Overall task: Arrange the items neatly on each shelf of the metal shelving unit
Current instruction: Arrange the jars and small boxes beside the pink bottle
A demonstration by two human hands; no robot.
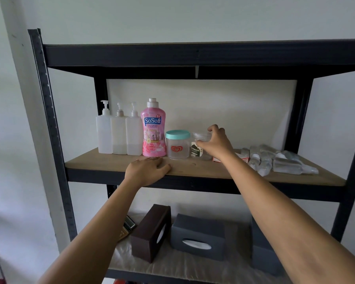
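The black metal shelving unit stands against a pale wall, and the person works at its wooden middle shelf. Along the back left of that shelf stand three translucent white pump bottles side by side, touching, then a pink SoSoft detergent bottle with a white cap just beside them. Next in the row comes a clear plastic jar with a teal lid and a red heart mark, upright. Right of it the right hand curls its fingers and thumb round the lid of a small clear plastic jar with a dark label, which stands on the shelf just beside the teal-lidded one. The left hand lies flat on the front edge of the shelf, fingers relaxed and holding nothing. Farther right lies a loose heap of clear plastic bottles and packets, with a small red and white box partly hidden behind the right forearm. On the shelf below, a dark brown tissue box stands on end, close beside a grey tissue box.
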